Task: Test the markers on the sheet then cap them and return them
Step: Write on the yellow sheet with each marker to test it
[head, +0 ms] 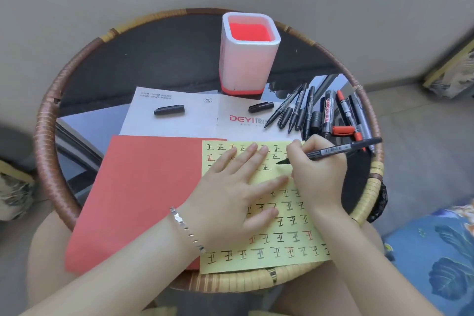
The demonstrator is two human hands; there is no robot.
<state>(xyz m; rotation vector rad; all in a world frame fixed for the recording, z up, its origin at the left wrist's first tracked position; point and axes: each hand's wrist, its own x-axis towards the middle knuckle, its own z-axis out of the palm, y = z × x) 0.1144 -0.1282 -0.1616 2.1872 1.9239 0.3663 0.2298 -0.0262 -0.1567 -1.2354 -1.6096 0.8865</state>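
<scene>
Marker (333,149), black, uncapped: pinched in the right hand (318,172) in a writing grip, tip down on the yellow sheet (282,246) in its upper right part. Left hand (230,187) lies flat with fingers straight and spread, pressing the sheet to the bench (48,161). The sheet carries rows of test marks above and below the hands, mostly black, a few red and grey, so testing looks well advanced; the band under the hands seems less filled, though much of it is hidden. Remaining markers (325,113) lie in a loose heap just beyond the sheet, at right; several show bare tips. Two black caps (169,110) (261,106) lie apart on the white printed paper (179,123). The white holder (248,59) at the back shows only its red inside, with no marker standing in it. Judgement: capping and returning are almost wholly still to do. Red sheet (143,200) lies left of the yellow one, partly under it.
</scene>
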